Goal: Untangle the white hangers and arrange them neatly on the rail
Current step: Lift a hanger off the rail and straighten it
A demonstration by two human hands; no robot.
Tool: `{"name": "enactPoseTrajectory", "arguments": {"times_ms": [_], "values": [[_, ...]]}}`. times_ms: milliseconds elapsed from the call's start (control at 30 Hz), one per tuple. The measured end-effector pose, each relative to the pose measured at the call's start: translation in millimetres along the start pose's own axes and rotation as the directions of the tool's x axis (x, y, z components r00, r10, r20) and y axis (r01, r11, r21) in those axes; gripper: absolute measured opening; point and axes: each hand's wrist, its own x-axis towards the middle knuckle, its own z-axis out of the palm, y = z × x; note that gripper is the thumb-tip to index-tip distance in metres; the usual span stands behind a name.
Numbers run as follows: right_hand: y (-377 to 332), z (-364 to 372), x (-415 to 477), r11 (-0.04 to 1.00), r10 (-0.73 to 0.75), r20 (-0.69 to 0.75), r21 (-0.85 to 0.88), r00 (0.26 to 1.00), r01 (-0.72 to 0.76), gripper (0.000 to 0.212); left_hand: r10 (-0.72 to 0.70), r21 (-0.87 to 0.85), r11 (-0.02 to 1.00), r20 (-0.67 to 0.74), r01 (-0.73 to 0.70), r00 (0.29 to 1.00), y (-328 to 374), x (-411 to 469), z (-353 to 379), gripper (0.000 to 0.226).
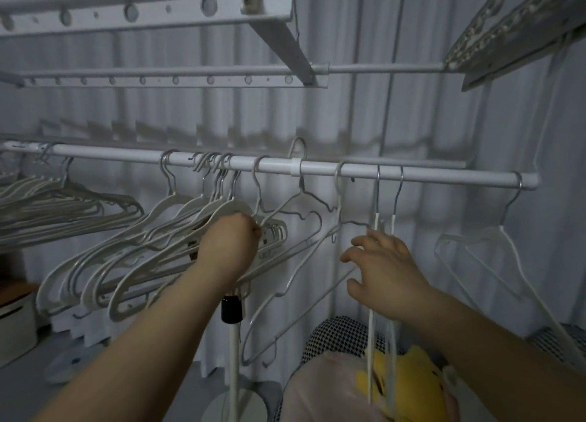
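A white rail runs across the view with white hangers hooked on it. Several thick plastic hangers hang bunched at the middle left. My left hand grips the shoulder end of that bunch, where a thin wire hanger crosses it. That wire hanger hangs tilted and tangled with another below. My right hand reaches in with spread fingers touching the wire hangers' bars, holding nothing. Two thin hangers hang edge-on just right of it. One more hanger hangs at the rail's right end.
Another stack of hangers hangs at the far left. A stand pole with a black knob rises below my left hand. Perforated drying-rack bars sit overhead. A yellow item and checked fabric lie below. A curtain hangs behind.
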Motion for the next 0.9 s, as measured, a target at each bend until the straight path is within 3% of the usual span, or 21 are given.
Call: {"name": "enactPoseTrajectory", "arguments": {"times_ms": [433,733,900], "values": [[2.7,5.6,-17.2,0.980,-0.174,-0.069,0.082,0.982,0.179,0.045,-0.073,0.016,0.997,0.123,0.072,0.990,8.2,-36.8,9.7,0.023],[-43.7,-7.4,-32.9,0.944,-0.203,-0.301,0.192,0.932,0.268,0.042,-0.177,-0.032,0.983,0.041,0.178,0.983,-48.1,-150.7,-49.7,0.023],[-102.7,-13.2,-34.8,0.911,-0.242,-0.228,0.281,0.943,0.302,0.046,-0.204,-0.113,0.972,0.017,0.205,0.979,-93.2,-199.9,-97.7,0.011]]}}
